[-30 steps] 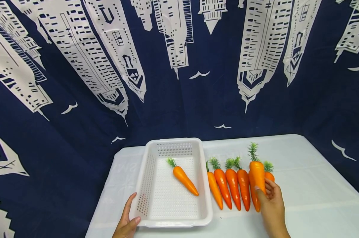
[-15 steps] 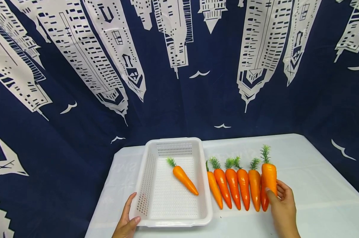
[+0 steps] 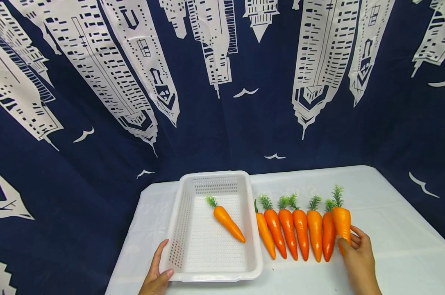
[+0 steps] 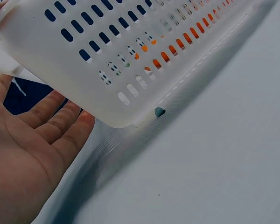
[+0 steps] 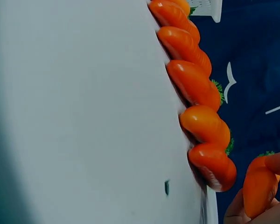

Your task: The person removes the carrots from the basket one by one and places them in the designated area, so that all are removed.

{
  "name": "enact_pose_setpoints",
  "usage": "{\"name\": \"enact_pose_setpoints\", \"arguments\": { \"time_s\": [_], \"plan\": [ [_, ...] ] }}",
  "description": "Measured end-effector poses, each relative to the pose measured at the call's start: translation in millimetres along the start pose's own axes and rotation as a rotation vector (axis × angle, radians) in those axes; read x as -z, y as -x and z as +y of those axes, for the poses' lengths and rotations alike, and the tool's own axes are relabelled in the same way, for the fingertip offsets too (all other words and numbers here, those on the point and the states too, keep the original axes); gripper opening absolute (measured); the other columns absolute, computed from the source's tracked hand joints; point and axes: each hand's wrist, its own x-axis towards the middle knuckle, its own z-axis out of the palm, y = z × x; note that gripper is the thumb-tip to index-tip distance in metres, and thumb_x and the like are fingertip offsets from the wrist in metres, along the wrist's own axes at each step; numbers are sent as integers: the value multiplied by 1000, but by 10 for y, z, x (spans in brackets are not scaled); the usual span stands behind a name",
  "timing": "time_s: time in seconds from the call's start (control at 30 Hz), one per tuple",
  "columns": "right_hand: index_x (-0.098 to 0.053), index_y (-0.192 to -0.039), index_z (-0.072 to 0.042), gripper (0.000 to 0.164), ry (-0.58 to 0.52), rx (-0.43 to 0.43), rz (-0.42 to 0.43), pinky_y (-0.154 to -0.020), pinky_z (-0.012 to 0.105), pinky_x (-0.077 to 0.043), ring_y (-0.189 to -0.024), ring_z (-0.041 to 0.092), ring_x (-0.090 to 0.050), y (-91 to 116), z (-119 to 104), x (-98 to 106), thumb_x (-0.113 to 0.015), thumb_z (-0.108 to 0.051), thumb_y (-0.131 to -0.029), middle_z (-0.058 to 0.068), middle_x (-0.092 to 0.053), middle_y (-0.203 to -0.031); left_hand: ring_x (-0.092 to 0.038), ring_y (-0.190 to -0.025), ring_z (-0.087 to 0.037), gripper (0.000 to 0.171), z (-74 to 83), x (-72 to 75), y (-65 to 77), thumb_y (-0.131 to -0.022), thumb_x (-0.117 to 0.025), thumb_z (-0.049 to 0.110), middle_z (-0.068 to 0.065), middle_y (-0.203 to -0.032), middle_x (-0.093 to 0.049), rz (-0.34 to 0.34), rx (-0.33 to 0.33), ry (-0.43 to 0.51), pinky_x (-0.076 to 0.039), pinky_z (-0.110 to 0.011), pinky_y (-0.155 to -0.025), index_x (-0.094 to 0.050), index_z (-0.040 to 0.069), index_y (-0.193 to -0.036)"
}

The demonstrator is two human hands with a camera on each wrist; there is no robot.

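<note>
In the head view, my right hand pinches an orange carrot near its lower part, green top pointing away. The right wrist view shows this carrot raised between thumb and fingers, beside the row's end. A darker carrot lies just left of it, partly overlapped in the head view. My left hand holds the near-left corner of a white plastic basket, thumb at the rim and fingers along the outside. One carrot lies slanted inside the basket.
Several carrots lie side by side on the white table, right of the basket, green tops toward the back. A navy cloth printed with white buildings hangs behind the table.
My right hand has moved right and slightly nearer with its carrot, from above the row to its right end, uncovering carrots there. The left hand and basket have stayed put.
</note>
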Motion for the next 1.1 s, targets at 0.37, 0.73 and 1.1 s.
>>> {"name": "enact_pose_setpoints", "arguments": {
  "time_s": [0.37, 0.73, 1.1],
  "plan": [
    [-13, -162, -6, 76, 26, -40, -64, -66, 11, -49, -83, -10, -45, -178, 50, 102, -55, -26, -101, 20, -42, -137, -36, -130, 18, 89, 12, -3, 8, -98, -49, 7, 1, -154, 10, 18, -4, -10, -36, -12, -107, 12, 29, -160],
    [-11, -161, -1, 79, 132, -38, -58, -61, 10, -44, -105, 23, -55, -233, 82, 120, -55, -28, -100, 32, -38, -143, -34, -130, 20, 88, 11, 1, 17, -99, -47, 7, 4, -154, 10, 9, 1, -14, -33, -11, -107, 12, 30, -160],
    [-8, -159, 5, 85, 204, -41, -119, -59, 14, -44, -120, 43, -51, -331, 125, 159, -58, -28, -98, 36, -36, -144, -34, -130, 20, 86, -2, 18, 5, -100, -45, 6, 4, -155, 10, 17, -1, -34, -33, -11, -106, 12, 28, -160]
  ]
}}
